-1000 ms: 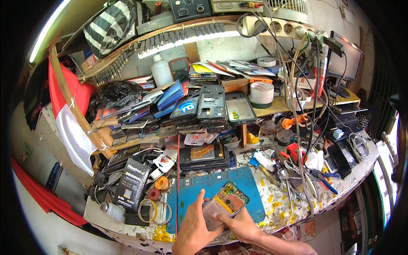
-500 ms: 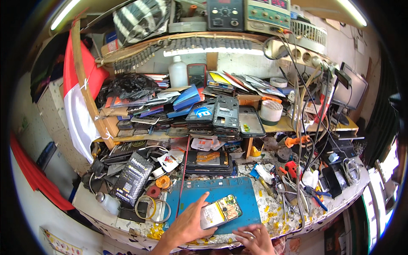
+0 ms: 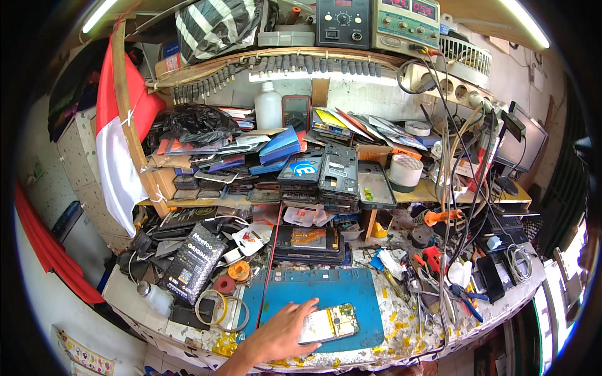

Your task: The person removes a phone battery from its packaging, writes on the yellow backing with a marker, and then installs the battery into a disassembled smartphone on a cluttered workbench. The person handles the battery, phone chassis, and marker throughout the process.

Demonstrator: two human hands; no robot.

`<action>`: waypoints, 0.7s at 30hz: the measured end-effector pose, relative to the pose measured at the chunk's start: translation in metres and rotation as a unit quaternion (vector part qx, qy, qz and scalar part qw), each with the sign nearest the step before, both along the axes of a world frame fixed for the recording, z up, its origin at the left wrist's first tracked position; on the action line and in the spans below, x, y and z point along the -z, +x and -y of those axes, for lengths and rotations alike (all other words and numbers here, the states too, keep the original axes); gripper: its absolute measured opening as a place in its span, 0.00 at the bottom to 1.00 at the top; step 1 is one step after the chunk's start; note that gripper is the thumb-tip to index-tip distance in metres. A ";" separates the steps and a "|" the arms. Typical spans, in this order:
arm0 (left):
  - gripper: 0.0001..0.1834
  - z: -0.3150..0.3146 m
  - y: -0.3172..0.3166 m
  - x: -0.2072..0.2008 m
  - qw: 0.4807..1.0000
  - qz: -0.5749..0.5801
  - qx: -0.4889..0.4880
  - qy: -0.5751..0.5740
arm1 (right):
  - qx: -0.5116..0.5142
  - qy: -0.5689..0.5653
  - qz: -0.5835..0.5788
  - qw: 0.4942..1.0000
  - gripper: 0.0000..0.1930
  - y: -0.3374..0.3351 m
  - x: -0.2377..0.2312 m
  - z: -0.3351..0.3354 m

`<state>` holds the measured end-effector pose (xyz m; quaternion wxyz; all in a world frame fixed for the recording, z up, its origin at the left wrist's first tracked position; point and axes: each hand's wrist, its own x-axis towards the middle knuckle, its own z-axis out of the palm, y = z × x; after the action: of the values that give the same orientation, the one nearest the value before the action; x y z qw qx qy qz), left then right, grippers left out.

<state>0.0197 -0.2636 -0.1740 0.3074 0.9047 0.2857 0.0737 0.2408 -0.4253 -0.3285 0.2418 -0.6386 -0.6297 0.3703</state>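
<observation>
An opened smartphone (image 3: pixel 343 321), its circuit board and pale battery exposed, lies over the blue work mat (image 3: pixel 364 294). My left hand (image 3: pixel 283 331) holds the phone at its left end, with fingers along the far edge and the thumb at the near edge. Part of the phone's left end is hidden behind the hand. My right hand is out of the picture.
Rings of tape (image 3: pixel 221 310) and a small bottle (image 3: pixel 155 297) stand left of the mat. Blue-handled pliers (image 3: pixel 465 302), tweezers and yellow film scraps (image 3: pixel 401 313) lie to the right. Stacked phones (image 3: pixel 308 244) sit behind; cables (image 3: pixel 446 238) hang at the right.
My right hand has left the view at the lower edge. The phone, tilted up before, now lies flatter, with my left hand still at its left end. The view has shifted slightly.
</observation>
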 end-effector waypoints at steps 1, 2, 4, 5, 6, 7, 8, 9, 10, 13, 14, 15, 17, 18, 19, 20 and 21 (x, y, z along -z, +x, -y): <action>0.52 -0.002 0.000 0.003 1.000 -0.002 0.010 0.011 | 0.012 0.021 0.016 1.000 0.09 0.003 -0.003 -0.010; 0.52 -0.003 0.000 0.006 0.999 -0.008 0.016 0.032 | 0.021 0.041 0.029 0.999 0.09 0.004 -0.004 -0.022; 0.51 -0.004 -0.001 0.010 0.995 -0.020 0.030 0.094 | 0.035 0.074 0.056 0.995 0.09 0.005 -0.004 -0.046; 0.50 -0.004 -0.003 0.012 0.996 -0.005 0.028 0.084 | 0.041 0.085 0.067 0.993 0.09 0.004 -0.002 -0.057; 0.49 -0.005 -0.003 0.013 0.996 -0.013 0.029 0.079 | 0.045 0.094 0.076 0.992 0.09 0.004 0.001 -0.068; 0.49 -0.004 -0.004 0.014 0.997 -0.021 0.030 0.071 | 0.047 0.102 0.088 0.990 0.09 0.004 0.004 -0.079; 0.49 -0.003 -0.005 0.015 0.997 -0.030 0.031 0.064 | 0.050 0.109 0.097 0.988 0.09 0.004 0.007 -0.089; 0.41 0.000 -0.004 0.016 0.996 -0.014 0.002 0.083 | 0.054 0.114 0.103 0.987 0.09 0.004 0.011 -0.098; 0.43 0.001 -0.005 0.016 0.998 0.005 -0.001 0.061 | 0.057 0.119 0.110 0.985 0.09 0.004 0.013 -0.108; 0.47 0.004 -0.006 0.015 0.999 0.019 -0.012 0.023 | 0.065 0.130 0.124 0.982 0.09 0.005 0.018 -0.133; 0.46 0.004 -0.006 0.014 1.000 0.019 -0.011 0.017 | 0.068 0.131 0.129 0.981 0.09 0.004 0.019 -0.141; 0.46 0.004 -0.006 0.014 1.000 0.019 -0.005 0.008 | 0.070 0.133 0.131 0.980 0.09 0.005 0.020 -0.148; 0.45 0.002 -0.006 0.013 1.000 0.006 0.009 0.017 | 0.074 0.136 0.137 0.978 0.09 0.006 0.022 -0.160; 0.44 0.002 -0.005 0.012 0.999 -0.007 0.014 0.036 | 0.074 0.137 0.137 0.978 0.09 0.008 0.022 -0.165; 0.43 0.001 -0.006 0.011 0.998 -0.024 0.020 0.054 | 0.074 0.136 0.139 0.978 0.09 0.009 0.022 -0.170; 0.43 0.000 -0.006 0.010 0.999 -0.033 0.019 0.015 | 0.077 0.136 0.139 0.978 0.10 0.010 0.022 -0.175; 0.42 -0.001 -0.007 0.010 0.999 -0.041 0.017 -0.024 | 0.079 0.136 0.137 0.978 0.10 0.012 0.021 -0.179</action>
<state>0.0126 -0.2622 -0.1843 0.3182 0.9040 0.2845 0.0242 0.2524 -0.2464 -0.3496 0.2661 -0.6922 -0.6491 0.1698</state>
